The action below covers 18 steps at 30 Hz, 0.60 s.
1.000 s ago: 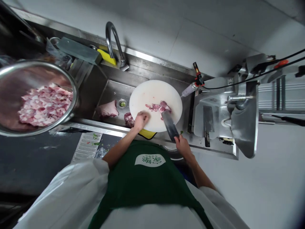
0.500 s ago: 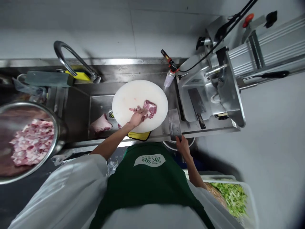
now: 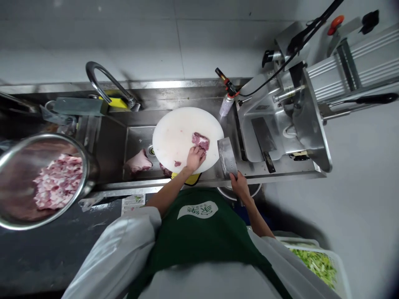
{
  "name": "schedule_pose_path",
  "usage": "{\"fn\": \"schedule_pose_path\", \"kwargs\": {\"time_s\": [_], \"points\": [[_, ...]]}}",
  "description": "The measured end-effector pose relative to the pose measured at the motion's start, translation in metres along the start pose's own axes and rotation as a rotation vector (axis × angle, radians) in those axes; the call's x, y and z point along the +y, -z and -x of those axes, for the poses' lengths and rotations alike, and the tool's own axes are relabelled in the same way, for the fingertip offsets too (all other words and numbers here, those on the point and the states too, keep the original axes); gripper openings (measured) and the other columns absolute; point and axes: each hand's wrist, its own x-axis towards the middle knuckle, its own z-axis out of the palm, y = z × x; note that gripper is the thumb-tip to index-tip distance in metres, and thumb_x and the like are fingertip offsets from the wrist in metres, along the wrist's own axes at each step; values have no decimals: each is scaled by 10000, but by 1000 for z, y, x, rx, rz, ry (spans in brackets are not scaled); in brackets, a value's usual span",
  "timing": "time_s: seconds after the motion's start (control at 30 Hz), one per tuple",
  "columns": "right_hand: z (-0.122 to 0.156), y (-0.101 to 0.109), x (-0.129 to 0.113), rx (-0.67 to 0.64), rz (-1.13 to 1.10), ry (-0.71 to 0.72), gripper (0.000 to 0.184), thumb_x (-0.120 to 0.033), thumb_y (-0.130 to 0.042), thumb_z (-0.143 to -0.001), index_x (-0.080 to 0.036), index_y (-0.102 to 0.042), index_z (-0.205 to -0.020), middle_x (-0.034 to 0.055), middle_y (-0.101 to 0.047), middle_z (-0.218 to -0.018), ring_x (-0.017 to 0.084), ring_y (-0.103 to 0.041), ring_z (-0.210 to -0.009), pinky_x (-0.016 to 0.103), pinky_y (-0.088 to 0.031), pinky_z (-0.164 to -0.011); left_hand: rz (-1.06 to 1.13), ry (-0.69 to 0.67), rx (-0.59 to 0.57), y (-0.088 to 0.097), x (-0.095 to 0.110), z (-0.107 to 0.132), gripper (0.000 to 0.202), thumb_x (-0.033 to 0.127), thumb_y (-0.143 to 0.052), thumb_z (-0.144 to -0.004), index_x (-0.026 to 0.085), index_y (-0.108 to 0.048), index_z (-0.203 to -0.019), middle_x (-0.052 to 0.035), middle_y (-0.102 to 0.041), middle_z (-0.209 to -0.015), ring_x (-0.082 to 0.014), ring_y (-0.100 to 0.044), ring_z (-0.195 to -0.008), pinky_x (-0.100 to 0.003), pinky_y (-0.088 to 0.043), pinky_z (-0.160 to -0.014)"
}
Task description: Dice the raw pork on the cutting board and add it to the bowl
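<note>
Shiny steel sink (image 3: 112, 145) under 1 smooth, rounded white board (image 3: 174, 133); left hand (image 3: 195, 159) curls against marbled meat (image 3: 201, 140), grip unclear; right hand (image 3: 240, 185) clasps a rectangular cleaver (image 3: 227, 155).

The cutting board (image 3: 174, 133) looks like smooth, matt plastic. The 2 cleavers (image 3: 227, 156) have dull metal blades; the bowl (image 3: 18, 182) is glossy metal, the apron (image 3: 193, 241) matt cloth.
</note>
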Motion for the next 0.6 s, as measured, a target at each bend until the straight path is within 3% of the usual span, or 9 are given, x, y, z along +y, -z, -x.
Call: {"fn": "schedule_pose_path", "kwargs": {"time_s": [0.1, 0.23, 0.3, 0.37, 0.47, 0.6], "points": [[-3, 1, -2, -13, 4, 18, 296, -373, -430, -1005, -160, -636, -1013, 122, -702, -896, 262, -643, -870, 313, -426, -757, 156, -22, -42, 6, -2, -6, 134, 240, -574, -929, 192, -695, -897, -117, -655, -975, -262, -597, -959, -419, -492, -928], [-2, 0, 3, -2, -5, -5, 281, -380, -445, -996, -173, -634, -980, 117, -692, -876, 260, -636, -859, 311, -417, -744, 369, 159, 116, 51, -37, 3, 245, 398, -572, -970, 184, -690, -959, -96, -673, -956, -210, -633, -822, -350, -526, -789], [0, -2, 9, 2, -19, -29, 279, -391, -452, -992, -178, -628, -949, 117, -684, -860, 258, -627, -831, 314, -406, -727, 292, 221, 163, 73, -54, 17, 307, 451, -550, -977, 186, -701, -949, -97, -694, -936, -240, -645, -911, -387, -528, -885], [3, -3, 15, 11, -42, -49, 277, -404, -464, -986, -181, -618, -924, 116, -677, -846, 256, -616, -810, 317, -395, -716, 161, 188, 128, 86, -63, 35, 351, 434, -466, -1008, 189, -714, -969, -113, -717, -1020, -280, -615, -1111, -458, -472, -1052], [6, -5, 22, 31, -79, -67, 263, -414, -484, -971, -193, -604, -897, 104, -670, -823, 250, -603, -793, 317, -386, -714, 25, 129, 85, 81, -57, 56, 397, 384, -377, -1037, 189, -704, -1152, -135, -666, -1268, -297, -493, -1346, -522, -369, -1181], [4, -8, 23, 53, -99, -69, 260, -427, -488, -956, -206, -603, -880, 94, -670, -820, 247, -599, -786, 319, -387, -712, -149, 66, 58, 48, -36, 52, 473, 464, -591, -966, 204, -636, -1358, -168, -510, -1481, -350, -382, -1433, -544, -354, -1184]]}}
